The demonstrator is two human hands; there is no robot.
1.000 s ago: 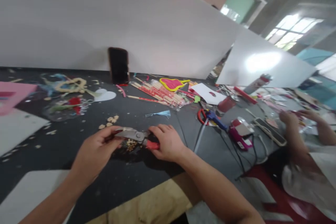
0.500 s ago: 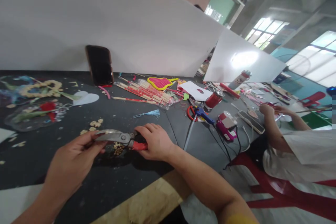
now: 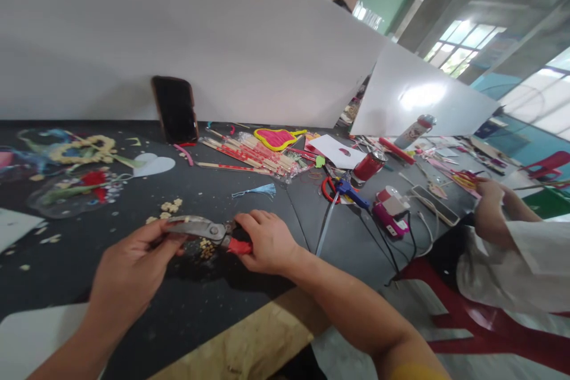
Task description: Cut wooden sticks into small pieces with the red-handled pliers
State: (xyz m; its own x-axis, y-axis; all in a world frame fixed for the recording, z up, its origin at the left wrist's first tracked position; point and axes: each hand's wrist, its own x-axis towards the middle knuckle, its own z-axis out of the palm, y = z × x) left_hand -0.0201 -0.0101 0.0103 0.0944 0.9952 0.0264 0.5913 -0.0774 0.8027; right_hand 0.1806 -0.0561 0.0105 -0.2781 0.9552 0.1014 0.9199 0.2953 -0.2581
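My right hand [image 3: 267, 241] is closed around the red handles of a pair of metal shears [image 3: 202, 229] held just above the black table [image 3: 231, 214]. My left hand [image 3: 131, 267] has its fingers pinched at the tip of the blades, holding something small that I cannot make out. Beneath the shears lies a little pile of pale cut bits [image 3: 205, 246]. More pale bits [image 3: 167, 209] lie a little farther back.
A dark phone [image 3: 175, 108] leans on the white board behind. Red-and-wood sticks [image 3: 249, 156], a pink felt shape [image 3: 276, 138], a blue tassel [image 3: 258, 191], a red can [image 3: 369, 166] and a glue gun [image 3: 347, 193] lie to the right. Another person's arms [image 3: 494, 214] work at far right.
The view has swung a little; my hands and the shears keep nearly the same pose. The other person's arms have drawn in toward their body.
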